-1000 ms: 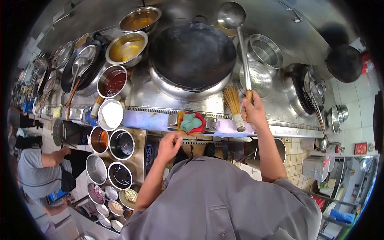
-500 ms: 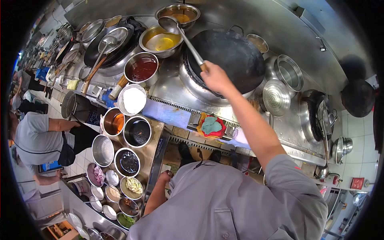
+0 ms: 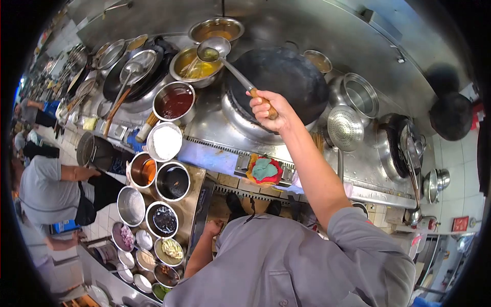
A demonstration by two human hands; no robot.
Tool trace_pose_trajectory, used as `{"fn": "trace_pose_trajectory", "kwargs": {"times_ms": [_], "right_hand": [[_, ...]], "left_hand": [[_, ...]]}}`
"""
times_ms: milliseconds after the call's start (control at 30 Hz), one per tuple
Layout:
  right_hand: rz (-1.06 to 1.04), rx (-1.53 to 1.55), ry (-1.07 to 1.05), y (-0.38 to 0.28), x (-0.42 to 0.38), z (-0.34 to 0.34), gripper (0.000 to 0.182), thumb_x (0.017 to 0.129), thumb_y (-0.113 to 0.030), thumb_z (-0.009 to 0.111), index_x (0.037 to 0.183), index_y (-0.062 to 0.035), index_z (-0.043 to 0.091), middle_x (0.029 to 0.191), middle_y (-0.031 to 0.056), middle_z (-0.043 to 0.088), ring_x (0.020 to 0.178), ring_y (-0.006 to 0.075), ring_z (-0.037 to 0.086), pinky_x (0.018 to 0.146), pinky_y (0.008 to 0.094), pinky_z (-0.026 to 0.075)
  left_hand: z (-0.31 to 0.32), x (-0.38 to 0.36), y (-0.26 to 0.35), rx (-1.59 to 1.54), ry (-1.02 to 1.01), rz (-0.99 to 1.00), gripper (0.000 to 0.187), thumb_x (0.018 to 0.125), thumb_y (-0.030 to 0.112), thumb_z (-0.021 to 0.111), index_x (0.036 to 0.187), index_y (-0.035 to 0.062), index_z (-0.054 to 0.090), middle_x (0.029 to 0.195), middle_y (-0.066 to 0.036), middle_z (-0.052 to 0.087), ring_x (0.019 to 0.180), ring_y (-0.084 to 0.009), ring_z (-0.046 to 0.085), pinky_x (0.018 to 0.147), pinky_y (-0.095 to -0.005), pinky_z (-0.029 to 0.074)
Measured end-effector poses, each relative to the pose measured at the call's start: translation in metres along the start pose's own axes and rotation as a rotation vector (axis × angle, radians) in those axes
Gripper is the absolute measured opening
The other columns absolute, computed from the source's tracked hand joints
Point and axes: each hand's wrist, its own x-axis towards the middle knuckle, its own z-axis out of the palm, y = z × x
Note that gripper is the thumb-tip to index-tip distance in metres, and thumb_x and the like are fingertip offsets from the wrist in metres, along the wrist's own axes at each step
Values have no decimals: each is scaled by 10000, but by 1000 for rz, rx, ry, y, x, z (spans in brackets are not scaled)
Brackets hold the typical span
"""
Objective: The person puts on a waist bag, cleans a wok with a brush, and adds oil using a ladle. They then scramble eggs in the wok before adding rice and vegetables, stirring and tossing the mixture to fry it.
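My right hand (image 3: 269, 110) is closed round the wooden handle of a long metal ladle (image 3: 238, 75). The ladle's bowl holds some yellowish liquid and is over the near right rim of a steel basin of yellow oil (image 3: 196, 68), where the oil surface looks disturbed. Below the ladle's handle, a large black wok (image 3: 279, 84) sits on the stove. Low beside my body, my left hand (image 3: 214, 226) is curled closed near the counter's edge; what it holds, if anything, is hidden.
Pots of red liquid (image 3: 174, 101), white powder (image 3: 164, 141) and dark sauce (image 3: 173, 181) stand at left, above several ingredient bowls. A perforated skimmer (image 3: 346, 128) lies right of the wok. A folded cloth (image 3: 264, 170) rests on the stove's front edge. Another person (image 3: 53, 187) stands at left.
My right hand has drawn the ladle up and back from the oil basin, and its bowl now shows liquid inside. My left hand stays low at my side. The view has shifted slightly.
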Motion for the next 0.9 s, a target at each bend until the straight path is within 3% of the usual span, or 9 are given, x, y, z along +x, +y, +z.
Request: {"fn": "trace_pose_trajectory", "kwargs": {"times_ms": [200, 267, 400, 533, 633, 733, 800, 867, 900], "right_hand": [[-92, 177, -198, 18, -111, -39, 211, 979, -176, 506, 1156, -68, 543, 718, -1, 471, 480, 43, 437, 396, 215, 368], [-256, -76, 97, 43, -152, -40, 339, 990, -177, 496, 1306, -55, 468, 740, -10, 452, 460, 23, 401, 358, 202, 339], [-292, -471, 450, 43, -208, -50, 342, 989, -175, 511, 1308, -64, 464, 724, -15, 442, 463, 23, 399, 359, 182, 324], [-308, 137, 84, 46, -217, -113, 239, 985, -145, 507, 1222, -127, 488, 722, 1, 466, 475, 74, 413, 397, 232, 355], [-374, -349, 598, 79, -225, -75, 260, 984, -124, 481, 1244, -122, 470, 727, 13, 459, 470, 94, 405, 403, 242, 352], [-294, -446, 633, 73, -259, -61, 315, 980, -120, 480, 1293, -120, 449, 727, 14, 460, 468, 90, 408, 396, 243, 349], [-305, -298, 479, 65, -261, -87, 267, 979, -128, 492, 1243, -98, 461, 727, 10, 457, 469, 85, 415, 390, 244, 352], [-330, 382, -21, 68, -239, -119, 180, 973, -133, 508, 1142, -81, 470, 719, 5, 453, 462, 79, 414, 379, 237, 340], [-331, 408, -31, 74, -224, -125, 110, 963, -118, 516, 1053, -92, 459, 703, -2, 447, 461, 82, 423, 370, 228, 326]], "left_hand": [[-4, 15, -10, 151, -95, -52, 401, 863, 480, 576, 1081, 170, 707, 1110, -212, 657, 1067, -382, 618, 947, -447, 484], [-9, 23, -7, 229, -129, -9, 408, 854, 485, 580, 1081, 172, 709, 1125, -188, 660, 1076, -378, 614, 944, -448, 487], [-15, 40, 2, 234, -135, -17, 370, 865, 453, 568, 1060, 175, 715, 1117, -154, 674, 1080, -355, 616, 942, -438, 490], [-30, 53, 30, 252, -167, 168, 341, 878, 420, 560, 1051, 169, 714, 1115, -137, 678, 1076, -331, 623, 950, -425, 486], [-38, 52, 57, 293, -113, 183, 350, 880, 418, 566, 1067, 157, 704, 1119, -119, 680, 1074, -317, 627, 952, -411, 485], [-33, 58, 67, 263, -120, 233, 354, 893, 410, 555, 1076, 140, 690, 1129, -111, 677, 1069, -318, 628, 943, -412, 489], [-31, 57, 74, 271, -171, 213, 350, 900, 405, 548, 1082, 138, 682, 1127, -117, 675, 1066, -324, 627, 937, -416, 490], [-32, 49, 82, 274, -178, 195, 344, 904, 400, 544, 1078, 137, 683, 1127, -118, 674, 1064, -325, 628, 934, -420, 490], [-33, 46, 83, 283, -182, 178, 338, 908, 394, 540, 1074, 136, 683, 1128, -119, 674, 1062, -327, 629, 932, -424, 490]]}}
